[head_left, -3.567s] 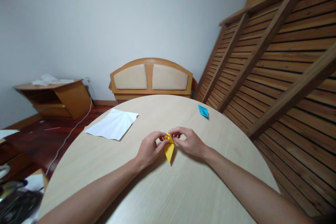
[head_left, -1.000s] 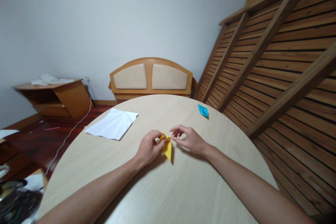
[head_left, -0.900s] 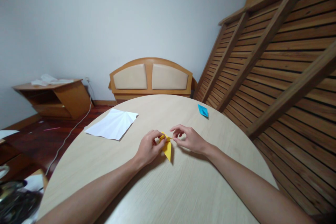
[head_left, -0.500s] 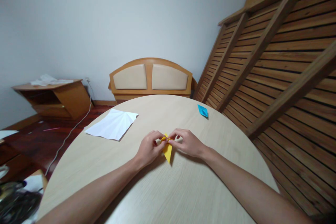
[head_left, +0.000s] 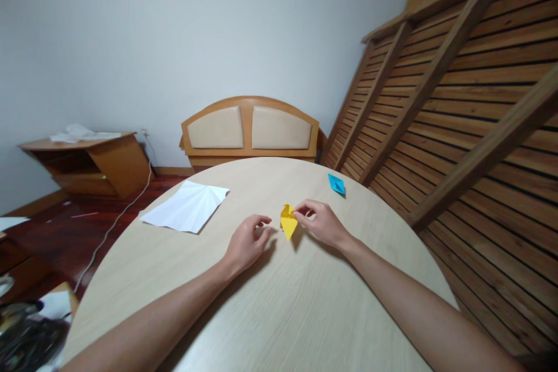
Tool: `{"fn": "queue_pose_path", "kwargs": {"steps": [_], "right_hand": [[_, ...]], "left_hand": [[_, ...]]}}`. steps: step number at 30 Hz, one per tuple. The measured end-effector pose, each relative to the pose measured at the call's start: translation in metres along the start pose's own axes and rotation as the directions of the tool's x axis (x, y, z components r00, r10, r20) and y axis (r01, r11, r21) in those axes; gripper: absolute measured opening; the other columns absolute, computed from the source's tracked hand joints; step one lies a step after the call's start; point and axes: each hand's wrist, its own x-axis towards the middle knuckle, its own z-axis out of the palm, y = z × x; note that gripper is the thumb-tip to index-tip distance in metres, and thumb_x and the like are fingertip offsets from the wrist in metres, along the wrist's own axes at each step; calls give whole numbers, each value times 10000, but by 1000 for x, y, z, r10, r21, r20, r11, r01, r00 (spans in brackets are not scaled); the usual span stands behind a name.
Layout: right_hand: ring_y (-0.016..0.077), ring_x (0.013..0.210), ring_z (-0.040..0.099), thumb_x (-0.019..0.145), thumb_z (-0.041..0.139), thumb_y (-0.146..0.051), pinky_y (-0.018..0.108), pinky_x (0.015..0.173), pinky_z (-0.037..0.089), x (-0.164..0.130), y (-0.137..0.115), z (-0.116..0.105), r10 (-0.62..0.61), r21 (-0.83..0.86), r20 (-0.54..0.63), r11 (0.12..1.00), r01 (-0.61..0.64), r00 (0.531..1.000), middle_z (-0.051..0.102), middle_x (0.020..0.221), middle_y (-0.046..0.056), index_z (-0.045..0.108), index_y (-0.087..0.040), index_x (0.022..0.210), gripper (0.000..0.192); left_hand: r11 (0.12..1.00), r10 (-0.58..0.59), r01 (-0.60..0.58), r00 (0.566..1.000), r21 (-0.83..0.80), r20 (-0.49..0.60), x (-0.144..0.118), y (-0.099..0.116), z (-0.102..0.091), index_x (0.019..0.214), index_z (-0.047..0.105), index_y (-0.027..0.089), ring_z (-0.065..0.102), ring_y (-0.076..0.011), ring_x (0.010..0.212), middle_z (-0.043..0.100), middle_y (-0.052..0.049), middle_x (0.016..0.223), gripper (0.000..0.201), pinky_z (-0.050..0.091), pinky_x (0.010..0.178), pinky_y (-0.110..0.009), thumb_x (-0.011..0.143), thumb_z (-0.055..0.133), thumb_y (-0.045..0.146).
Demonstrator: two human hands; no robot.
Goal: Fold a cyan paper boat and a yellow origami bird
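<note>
A small yellow origami figure (head_left: pixel 288 224), folded with pointed flaps, is near the middle of the round table. My right hand (head_left: pixel 321 222) pinches its right side between thumb and fingertips. Just left of the figure is my left hand (head_left: pixel 249 242), its thumb and fingers apart with nothing between them. Farther back on the right lies a folded blue paper piece (head_left: pixel 336 184). A creased white sheet of paper (head_left: pixel 186 207) rests on the left part of the table.
The pale round table (head_left: pixel 288 314) stands before a wooden headboard (head_left: pixel 248 128) with two cream panels. Slatted wooden boards (head_left: pixel 457 116) lean along the right side. On the left are a low cabinet (head_left: pixel 117 168), a white cable (head_left: pixel 111 226) and a dark bundle (head_left: pixel 28 331) on the floor side.
My left hand has let go of the yellow origami figure. My right hand has shifted it slightly right and away from me, and its folded shape now shows more fully.
</note>
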Motion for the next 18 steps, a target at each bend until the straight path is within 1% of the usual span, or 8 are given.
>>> {"fn": "queue_pose_path", "kwargs": {"steps": [3,5,7,9,11,14,16,18], "right_hand": [[174,740,653,870,616,-329,305,696,492,3,8,-7,35,-1,-33,999,-35,999,729,832,53,718,-168,875,191],[179,727,654,860,621,-342,310,686,492,5,13,-13,56,-16,-73,998,-57,996,726,810,53,715,-169,861,197],[184,711,649,847,627,-349,314,672,492,7,18,-21,70,-36,-121,997,-75,990,719,791,54,702,-169,835,195],[189,691,645,835,624,-360,318,655,493,9,23,-31,81,-51,-187,994,-92,979,716,784,59,689,-168,820,203],[198,689,652,834,612,-383,324,654,498,11,28,-42,116,-60,-221,989,-132,968,721,787,67,684,-166,809,230],[205,684,662,818,610,-408,319,656,496,11,37,-59,169,-86,-310,975,-204,936,727,770,75,679,-162,773,260],[203,692,665,812,607,-414,308,662,491,11,43,-70,165,-136,-380,963,-231,910,732,772,76,676,-165,748,266],[198,703,669,803,611,-408,293,663,483,10,48,-79,179,-194,-423,940,-282,888,739,787,71,683,-175,748,250]], "left_hand": [[989,96,-103,993,106,70,-1,-4,1,1093,655,183,599,-253,1128,669,-105,1182,231,463,1008,-435,884,569,230],[974,136,-156,982,161,130,-2,-4,1,1112,666,189,570,-268,1188,640,-114,1249,253,434,1053,-449,879,576,232],[962,146,-180,974,203,175,-3,-4,0,1124,672,193,556,-278,1213,621,-120,1288,264,427,1064,-454,886,572,245],[954,149,-195,968,230,200,-4,-2,0,1127,674,192,550,-284,1223,616,-124,1298,266,428,1065,-459,896,558,254],[949,148,-199,966,243,214,-4,-1,-1,1134,671,189,546,-286,1226,610,-126,1308,271,430,1064,-461,901,551,261],[948,137,-193,965,253,223,-4,1,-2,1141,667,186,544,-283,1231,605,-126,1317,276,432,1064,-457,910,540,267],[948,128,-186,966,257,226,-3,2,-2,1142,666,184,542,-283,1234,603,-125,1321,278,429,1068,-456,911,536,269],[949,122,-181,966,258,228,-3,2,-2,1145,665,185,541,-283,1235,601,-123,1324,281,425,1071,-457,912,534,272]]}}
